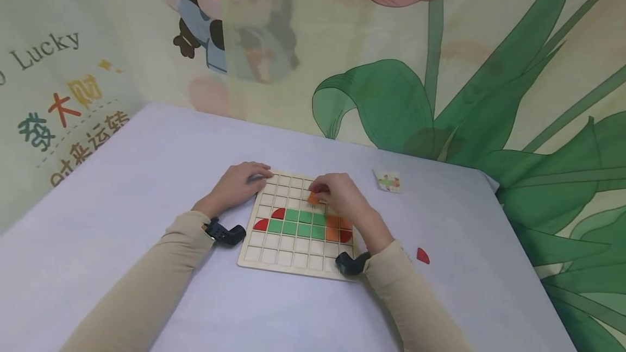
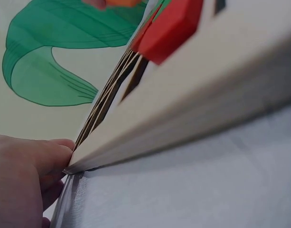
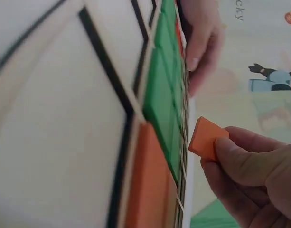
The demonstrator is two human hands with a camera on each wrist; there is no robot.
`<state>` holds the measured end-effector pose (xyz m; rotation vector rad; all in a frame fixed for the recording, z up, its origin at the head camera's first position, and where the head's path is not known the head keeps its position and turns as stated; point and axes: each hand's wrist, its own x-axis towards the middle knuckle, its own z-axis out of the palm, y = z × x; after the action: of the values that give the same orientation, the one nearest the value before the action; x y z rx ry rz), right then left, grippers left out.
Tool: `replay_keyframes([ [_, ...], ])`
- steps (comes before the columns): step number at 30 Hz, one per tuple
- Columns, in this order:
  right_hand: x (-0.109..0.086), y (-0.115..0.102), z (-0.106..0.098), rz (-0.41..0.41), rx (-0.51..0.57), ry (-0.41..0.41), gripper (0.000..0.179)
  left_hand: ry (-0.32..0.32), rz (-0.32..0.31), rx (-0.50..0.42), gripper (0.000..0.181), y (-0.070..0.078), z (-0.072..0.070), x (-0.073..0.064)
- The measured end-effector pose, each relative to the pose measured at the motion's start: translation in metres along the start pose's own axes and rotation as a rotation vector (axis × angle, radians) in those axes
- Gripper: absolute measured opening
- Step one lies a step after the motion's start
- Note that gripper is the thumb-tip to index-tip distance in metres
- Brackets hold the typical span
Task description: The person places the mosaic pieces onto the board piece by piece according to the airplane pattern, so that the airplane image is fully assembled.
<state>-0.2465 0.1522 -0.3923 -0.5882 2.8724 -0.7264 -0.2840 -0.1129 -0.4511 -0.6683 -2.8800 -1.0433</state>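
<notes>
A wooden grid board (image 1: 293, 271) lies on the white tabletop, with green, orange and red pieces set in its middle rows. My left hand (image 1: 239, 186) holds the board's far left corner, thumb and fingers at its edge. Between thumb and fingertips, my right hand (image 1: 340, 192) pinches an orange square tile (image 3: 205, 137) over the far part of the board. Green square tiles (image 1: 289, 228) fill two rows, with red quarter-round pieces (image 1: 261, 225) at their left ends. Orange tiles (image 1: 332, 233) and another red piece (image 1: 345, 236) sit at the right, partly hidden by the right hand.
A small picture card (image 1: 389, 182) with a coloured grid pattern lies beyond the board to the right. One loose red quarter-round piece (image 1: 423, 255) rests on the table right of the right forearm. A printed cloth backdrop (image 1: 293, 96) rises behind the table.
</notes>
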Motion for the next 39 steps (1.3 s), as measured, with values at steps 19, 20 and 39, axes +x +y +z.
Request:
replay_keyframes([
  [19,0.009,-0.006,0.024,-0.075,-0.052,0.034,0.016,-0.003,0.013,0.004,0.03,-0.001,-0.003,0.001],
  [20,0.009,-0.006,0.025,-0.075,-0.058,0.036,0.016,-0.003,0.014,0.003,0.03,-0.001,-0.003,0.001],
  [39,0.003,-0.02,0.025,-0.015,-0.236,-0.005,0.027,-0.001,0.014,0.021,0.03,0.0,0.0,0.002],
])
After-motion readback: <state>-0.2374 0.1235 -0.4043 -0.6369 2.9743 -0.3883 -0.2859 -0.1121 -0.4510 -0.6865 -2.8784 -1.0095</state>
